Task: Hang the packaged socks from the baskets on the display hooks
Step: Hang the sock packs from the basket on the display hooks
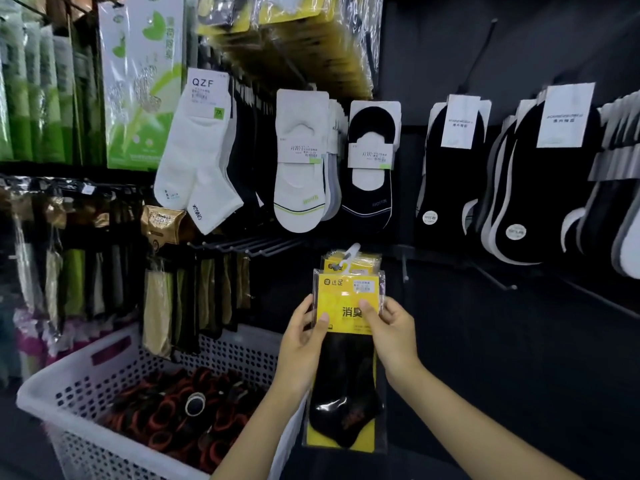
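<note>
Pinching the yellow packaged socks (347,372) at the left edge with the left hand (303,344) and the right edge with the right hand (394,336), holding them upright just right of the white basket (52,379).

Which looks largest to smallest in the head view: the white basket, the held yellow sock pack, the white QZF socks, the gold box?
1. white basket
2-3. yellow sock pack and white QZF socks look alike; the pack is nearer the camera, so unranked
4. gold box
</note>
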